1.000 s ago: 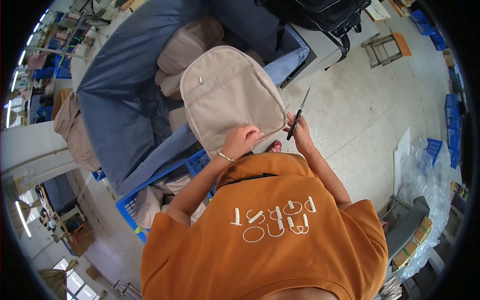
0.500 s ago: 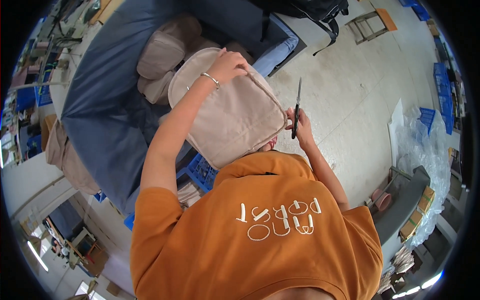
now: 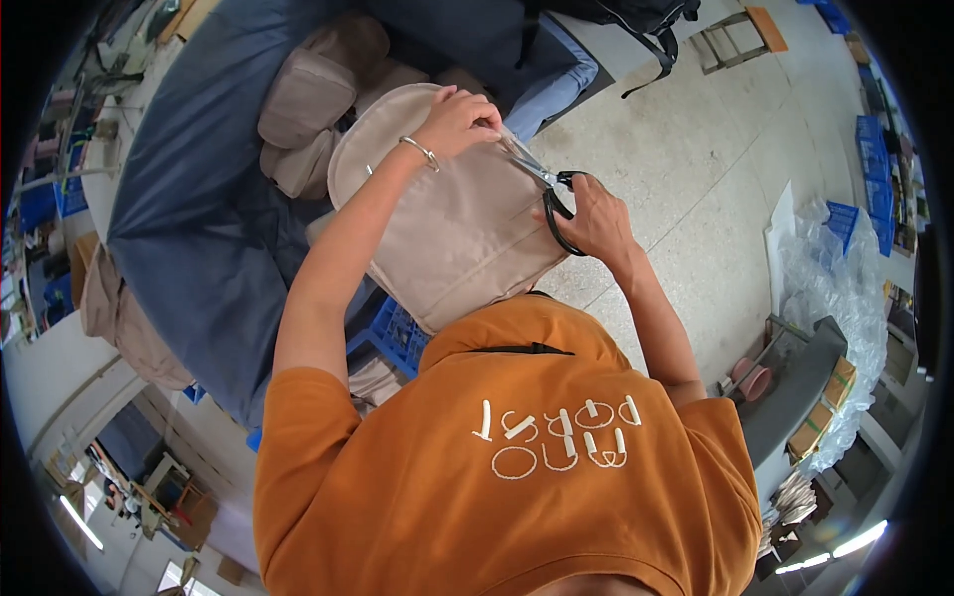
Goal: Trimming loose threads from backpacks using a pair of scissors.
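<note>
The beige bag (image 3: 447, 219) lies before the person. The left hand (image 3: 460, 123) seems to pinch its far right edge; the right hand (image 3: 602, 221) grips scissors (image 3: 550, 179), tips at this edge. Probably trimming is in hand; the next move calls for steady fabric.

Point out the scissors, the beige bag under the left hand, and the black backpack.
Scissors (image 3: 549, 179): head view, at the pivot.
Beige bag (image 3: 452, 223): head view, middle of the upward-facing fabric.
Black backpack (image 3: 628, 11): head view, visible body at the top edge.
</note>
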Demonstrator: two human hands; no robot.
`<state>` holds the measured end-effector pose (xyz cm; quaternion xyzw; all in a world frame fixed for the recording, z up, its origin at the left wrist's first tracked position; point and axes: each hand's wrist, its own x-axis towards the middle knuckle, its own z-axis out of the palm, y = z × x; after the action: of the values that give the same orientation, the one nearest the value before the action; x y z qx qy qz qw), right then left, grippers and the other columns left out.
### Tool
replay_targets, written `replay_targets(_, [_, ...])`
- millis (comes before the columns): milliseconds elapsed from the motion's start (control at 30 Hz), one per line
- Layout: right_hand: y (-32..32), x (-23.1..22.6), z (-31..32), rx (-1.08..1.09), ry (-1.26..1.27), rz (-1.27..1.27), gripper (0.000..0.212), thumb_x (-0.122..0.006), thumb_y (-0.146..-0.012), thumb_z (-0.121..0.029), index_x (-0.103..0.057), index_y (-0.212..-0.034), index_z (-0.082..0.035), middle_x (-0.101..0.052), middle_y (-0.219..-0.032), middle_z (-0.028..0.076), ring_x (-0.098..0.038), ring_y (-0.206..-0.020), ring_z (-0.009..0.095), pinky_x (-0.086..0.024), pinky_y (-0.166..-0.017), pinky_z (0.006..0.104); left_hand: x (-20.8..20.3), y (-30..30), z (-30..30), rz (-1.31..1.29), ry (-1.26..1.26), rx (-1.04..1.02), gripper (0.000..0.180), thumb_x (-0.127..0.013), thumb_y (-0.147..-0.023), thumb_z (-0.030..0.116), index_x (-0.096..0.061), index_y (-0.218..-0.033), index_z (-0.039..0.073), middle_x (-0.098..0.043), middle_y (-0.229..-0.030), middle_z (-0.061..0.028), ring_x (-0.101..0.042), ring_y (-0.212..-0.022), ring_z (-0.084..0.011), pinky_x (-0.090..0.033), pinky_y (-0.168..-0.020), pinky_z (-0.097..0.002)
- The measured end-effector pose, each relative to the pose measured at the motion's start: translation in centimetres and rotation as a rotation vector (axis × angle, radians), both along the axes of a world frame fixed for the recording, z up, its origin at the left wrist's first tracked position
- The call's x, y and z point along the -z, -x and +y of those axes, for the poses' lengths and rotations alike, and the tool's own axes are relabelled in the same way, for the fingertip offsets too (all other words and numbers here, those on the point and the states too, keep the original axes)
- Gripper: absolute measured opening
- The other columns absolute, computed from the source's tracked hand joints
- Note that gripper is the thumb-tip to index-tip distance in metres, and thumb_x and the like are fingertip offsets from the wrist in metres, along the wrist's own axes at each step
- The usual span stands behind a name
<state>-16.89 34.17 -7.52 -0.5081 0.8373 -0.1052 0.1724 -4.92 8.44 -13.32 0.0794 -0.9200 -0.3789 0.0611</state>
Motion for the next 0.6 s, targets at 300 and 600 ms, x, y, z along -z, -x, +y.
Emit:
replay_targets(300, [-0.9,0.4,0.2,0.052,-0.075,-0.124,0.062,-0.066,-0.082,-0.06,-0.058,-0.088,0.001,-0.067,-0.078,0.02,-0.067,-0.072,0.038,-0.052,-0.065,0.0448,0.4,0.0,-0.4,-0.014,-0.042,0.007,0.012,-0.066,-0.081,0.029,-0.065,-0.082,0.017,-0.061,-0.084,0.003,-0.056,-0.094,-0.0168,-0.025,-0.105,-0.0376])
replay_targets(600, [-1.5,1.2,1.1,0.096,-0.068,-0.088,0.057,-0.067,-0.084,-0.056,-0.056,-0.086,-0.001,-0.065,-0.071,0.018,-0.065,-0.066,0.037,-0.051,-0.061,0.0442,-0.5,-0.1,-1.8,-0.017,0.045,0.076,0.012,-0.065,-0.084,0.025,-0.066,-0.087,0.013,-0.062,-0.089,0.001,-0.055,-0.099,-0.0192,-0.029,-0.106,-0.036])
